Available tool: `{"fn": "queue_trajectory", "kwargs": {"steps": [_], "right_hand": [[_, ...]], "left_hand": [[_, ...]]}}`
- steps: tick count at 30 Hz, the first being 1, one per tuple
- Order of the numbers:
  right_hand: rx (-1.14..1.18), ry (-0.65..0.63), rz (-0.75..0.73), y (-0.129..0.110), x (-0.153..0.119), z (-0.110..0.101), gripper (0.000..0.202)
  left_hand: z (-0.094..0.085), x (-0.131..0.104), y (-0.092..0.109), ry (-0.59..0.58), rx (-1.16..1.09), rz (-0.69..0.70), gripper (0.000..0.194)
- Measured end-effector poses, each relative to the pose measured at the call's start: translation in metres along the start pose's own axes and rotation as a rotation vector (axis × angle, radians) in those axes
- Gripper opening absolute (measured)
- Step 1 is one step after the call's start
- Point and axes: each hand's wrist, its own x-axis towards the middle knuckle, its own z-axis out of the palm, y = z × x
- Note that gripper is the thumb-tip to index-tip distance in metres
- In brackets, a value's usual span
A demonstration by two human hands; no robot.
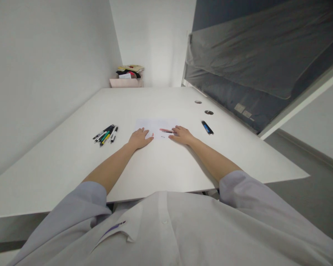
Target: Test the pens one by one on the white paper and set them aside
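Note:
My left hand [139, 139] lies flat with fingers apart on the left side of a white sheet of paper [157, 123]. Close to its thumb is a tiny red piece [152, 134]. On the sheet's right side rests my right hand [182, 135], also flat and open. Thin red and black pen-like sticks [165, 130] lie side by side, their right ends reaching its fingertips; whether they touch cannot be told. A small dark-outlined piece [162, 137] sits between the hands, too small to name.
Several pens [107, 135] lie in a pile on the white table [161, 166] at left. Blue-and-black pens [207, 127] lie at right, near two round table holes [209, 112]. A pink box [124, 83] of mixed items stands at the far end. A dark partition [255, 55] borders the right.

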Motion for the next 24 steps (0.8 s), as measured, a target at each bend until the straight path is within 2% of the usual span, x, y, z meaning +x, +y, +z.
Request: {"fn": "queue_trajectory", "kwargs": {"steps": [8, 12, 17, 20, 24], "right_hand": [[0.023, 0.006, -0.014, 0.0, 0.0, -0.001, 0.06], [0.051, 0.055, -0.017, 0.001, 0.0, -0.002, 0.059], [0.055, 0.153, -0.073, -0.005, -0.002, -0.005, 0.049], [0.04, 0.158, -0.154, -0.014, -0.006, -0.007, 0.043], [-0.004, 0.147, -0.179, -0.025, -0.008, -0.005, 0.043]], "left_hand": [[-0.001, -0.001, 0.001, -0.019, 0.0, -0.009, 0.071], [-0.002, -0.002, 0.001, -0.011, -0.006, -0.021, 0.071], [-0.002, -0.002, 0.004, 0.104, -0.059, -0.022, 0.068], [-0.002, -0.004, 0.011, 0.191, -0.072, 0.113, 0.062], [-0.001, -0.007, 0.025, 0.128, -0.039, 0.336, 0.059]]}}
